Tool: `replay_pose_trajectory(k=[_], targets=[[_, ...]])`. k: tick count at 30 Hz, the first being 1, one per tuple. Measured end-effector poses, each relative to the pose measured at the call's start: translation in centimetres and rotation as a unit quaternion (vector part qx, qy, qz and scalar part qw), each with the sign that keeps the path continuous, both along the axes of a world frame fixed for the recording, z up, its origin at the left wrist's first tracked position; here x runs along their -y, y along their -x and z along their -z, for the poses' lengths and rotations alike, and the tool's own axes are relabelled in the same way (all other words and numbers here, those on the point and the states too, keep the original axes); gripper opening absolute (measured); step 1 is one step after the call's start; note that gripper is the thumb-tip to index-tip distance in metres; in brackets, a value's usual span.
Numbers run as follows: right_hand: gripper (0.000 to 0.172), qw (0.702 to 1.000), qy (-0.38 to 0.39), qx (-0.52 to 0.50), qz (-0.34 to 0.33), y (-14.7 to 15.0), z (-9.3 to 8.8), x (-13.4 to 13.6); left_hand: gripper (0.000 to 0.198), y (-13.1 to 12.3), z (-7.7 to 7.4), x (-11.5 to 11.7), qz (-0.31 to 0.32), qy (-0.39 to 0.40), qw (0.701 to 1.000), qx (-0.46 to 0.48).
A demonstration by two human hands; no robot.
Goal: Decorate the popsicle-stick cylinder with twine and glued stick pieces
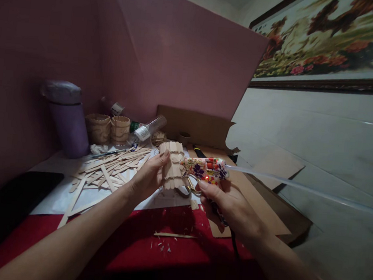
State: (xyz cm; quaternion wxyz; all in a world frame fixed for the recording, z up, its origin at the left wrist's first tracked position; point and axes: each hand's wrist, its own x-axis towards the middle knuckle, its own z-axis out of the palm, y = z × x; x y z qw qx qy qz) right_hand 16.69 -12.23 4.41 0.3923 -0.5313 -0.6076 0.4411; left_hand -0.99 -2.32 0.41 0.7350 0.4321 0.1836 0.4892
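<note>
My left hand (152,172) grips a small cup covered in wooden craft sticks (172,167), with its side turned toward me and bands of twine around it. In my right hand (223,201) is a flower-patterned hot glue gun (200,167), its red light lit. A long clear glue stick (278,179) sticks out of its back end to the right. The gun's nozzle points at the cup's side; whether it touches cannot be made out. Behind and below the gun, a pair of scissors (190,187) shows its gold-coloured handles.
Loose craft sticks (104,169) lie heaped on white paper at the left. Behind them stand two stick-covered cups (119,130), a clear plastic bottle (150,127) and a purple tumbler (67,124). Cardboard (250,199) lies at right. One stick (175,235) and scraps rest on red cloth (136,249).
</note>
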Motion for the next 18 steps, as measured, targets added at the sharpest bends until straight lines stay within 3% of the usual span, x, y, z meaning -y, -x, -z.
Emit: replay_pose_trajectory(k=[18], targets=[[0.043, 1.000, -0.006, 0.024, -0.012, -0.28, 0.36, -0.11, 0.046, -0.03, -0.25, 0.35, -0.016, -0.001, 1.000, -0.011]])
